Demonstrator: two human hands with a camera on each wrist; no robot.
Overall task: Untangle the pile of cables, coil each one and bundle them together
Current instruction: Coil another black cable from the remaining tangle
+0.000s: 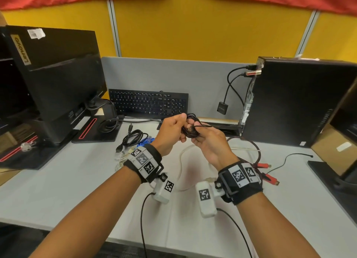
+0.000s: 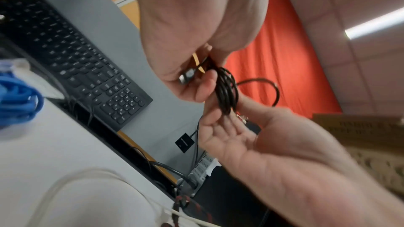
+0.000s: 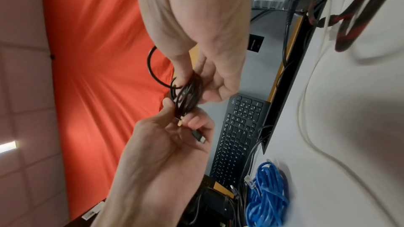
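Observation:
I hold a thin black cable point(image 1: 190, 127) wound into a small coil above the desk, between both hands. My left hand point(image 1: 182, 130) grips one side of the coil point(image 2: 226, 89), with the cable's metal plug point(image 2: 186, 75) lying in its fingers. My right hand point(image 1: 195, 134) pinches the other side of the coil point(image 3: 188, 96), and a loose loop sticks out past it. On the desk below lie a blue network cable point(image 1: 146, 141), a coiled black cable point(image 1: 133, 137), a white cable point(image 1: 181, 157) and a red-and-black braided cable point(image 1: 257, 153) with red plugs.
A black keyboard point(image 1: 148, 103) leans against the grey divider at the back. A monitor point(image 1: 58, 80) stands at the left, a black computer tower point(image 1: 299, 103) at the right with a cardboard box point(image 1: 332, 147) beside it. A thin black wire point(image 1: 289, 157) lies right of the braided cable.

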